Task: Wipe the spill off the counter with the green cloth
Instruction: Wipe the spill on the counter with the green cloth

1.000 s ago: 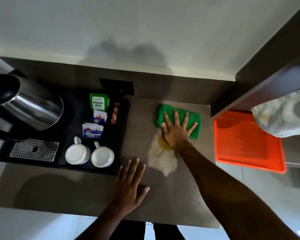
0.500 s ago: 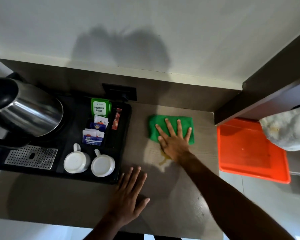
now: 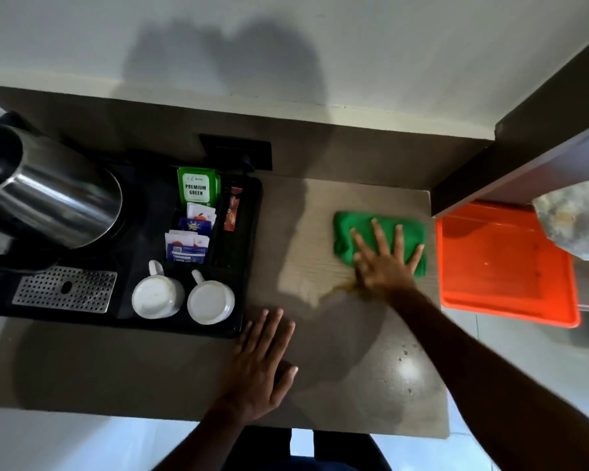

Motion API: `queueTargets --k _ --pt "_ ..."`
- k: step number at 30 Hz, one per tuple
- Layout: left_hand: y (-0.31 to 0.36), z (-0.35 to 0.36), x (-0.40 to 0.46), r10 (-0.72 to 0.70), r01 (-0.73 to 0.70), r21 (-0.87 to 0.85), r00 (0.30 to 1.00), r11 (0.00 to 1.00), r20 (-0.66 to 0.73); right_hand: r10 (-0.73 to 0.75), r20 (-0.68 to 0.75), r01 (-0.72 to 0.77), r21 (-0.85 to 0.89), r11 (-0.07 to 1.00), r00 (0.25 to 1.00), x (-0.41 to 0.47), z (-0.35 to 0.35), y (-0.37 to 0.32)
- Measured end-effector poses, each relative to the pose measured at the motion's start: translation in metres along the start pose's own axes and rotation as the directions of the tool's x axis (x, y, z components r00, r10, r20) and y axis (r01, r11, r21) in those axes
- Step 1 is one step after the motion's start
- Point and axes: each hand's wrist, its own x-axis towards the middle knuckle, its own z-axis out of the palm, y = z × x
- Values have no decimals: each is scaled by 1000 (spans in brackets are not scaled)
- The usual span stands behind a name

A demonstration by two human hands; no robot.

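Observation:
The green cloth (image 3: 364, 229) lies bunched on the brown counter (image 3: 116, 368) near its back right corner. My right hand (image 3: 385, 263) presses flat on the cloth with fingers spread, covering its near half. A pale wet spill (image 3: 306, 283) with a yellowish edge spreads on the counter just left of and below that hand. My left hand (image 3: 259, 362) rests flat on the counter near the front edge, fingers apart, holding nothing.
A black tray (image 3: 143, 321) at the left holds a steel kettle (image 3: 51, 198), two white cups (image 3: 157, 295), tea sachets (image 3: 196, 188) and a metal drip grate (image 3: 65, 289). An orange bin (image 3: 504, 263) sits below the counter's right edge, under a whitish cloth (image 3: 578, 222).
My right hand slid the green cloth left and then back right across the counter. The spill looks thinner and more smeared. My left hand stayed put.

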Motion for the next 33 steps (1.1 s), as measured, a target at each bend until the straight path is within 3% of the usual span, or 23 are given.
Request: queueTargets --k 2,3,5,7,9,12,14,15,17,20,22,24,27,29,33 --pt "0 3 -1 0 0 -8 1000 1000 -4 198 -12 -195 109 975 980 36 -12 -13" --pt "0 3 -1 -3 3 -14 1000 1000 -3 205 -2 -203 111 973 979 39 -16 -35" --pt "0 1 -1 -11 11 -20 1000 1000 -2 17 -27 -16 57 998 999 5 -3 -73" --pt "2 -5 -1 -8 8 -24 1000 1000 4 -206 -13 205 -39 978 979 -67 29 -68" --pt "2 -5 1 4 -4 -28 1000 1000 3 -225 56 228 -62 972 973 -108 34 -21" --pt "0 0 0 12 -13 -35 1000 999 -9 34 19 -33 -9 999 999 -57 13 23" --pt "-1 5 0 23 -25 -42 999 999 -37 177 -5 -176 76 981 984 -14 -1 0" --pt "-2 6 0 11 -14 -45 998 999 -54 168 -24 -165 92 982 986 -11 -2 -24" --pt "1 7 -3 -28 23 -60 997 998 -71 6 -106 -3 27 1000 994 -50 21 -55" --pt "1 5 -5 -45 42 -43 997 998 -62 -162 -34 160 -57 985 986 -157 64 -28" --pt "1 5 -5 -40 39 -30 998 999 -48 -149 -13 148 -55 987 989 -181 65 13" --pt "2 6 -5 -33 32 -26 998 999 -52 -122 -14 121 -86 989 992 -143 50 32" --pt "1 7 -5 -13 11 -29 996 1000 -88 -32 -67 28 -58 998 997 -52 20 1" --pt "3 6 -7 -23 19 -48 996 999 -91 14 -69 -14 4 1000 998 -38 17 -34" --pt "5 -2 -6 -40 37 -44 998 998 -55 -158 -26 157 -32 987 987 -174 67 -52"
